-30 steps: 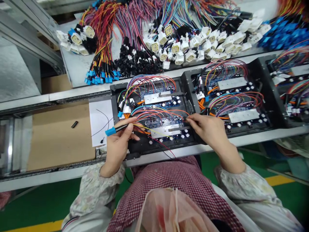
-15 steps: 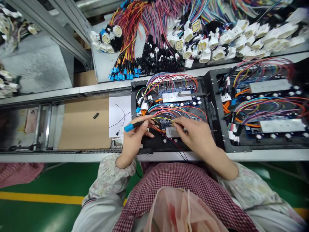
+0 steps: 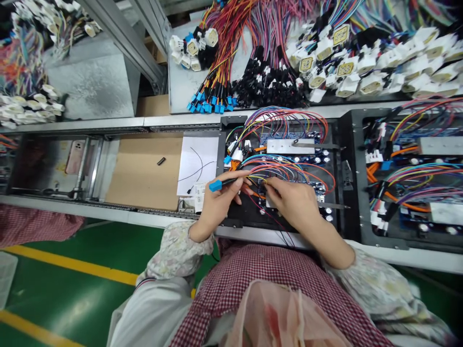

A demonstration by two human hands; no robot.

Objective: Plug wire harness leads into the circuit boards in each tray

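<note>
Boxy bright blue connector (image 3: pixel 216 185) pokes out at the left edge of the black tray (image 3: pixel 235 223), left hand's (image 3: pixel 220 202) grip closed round its black sleeve (image 3: pixel 228 182). Skinny yellow wire (image 3: pixel 256 178) runs right, pinched by the right hand (image 3: pixel 292 198) over the tray.

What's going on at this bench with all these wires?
A person is handling a wire lead with bare hands. The left hand holds the black-sleeved lead by its blue connector, while the right hand seems to pinch its yellow wire. Both are over a black tray holding two wired circuit boards. Similar blue-ended leads lie bundled on the shelf behind.
</note>
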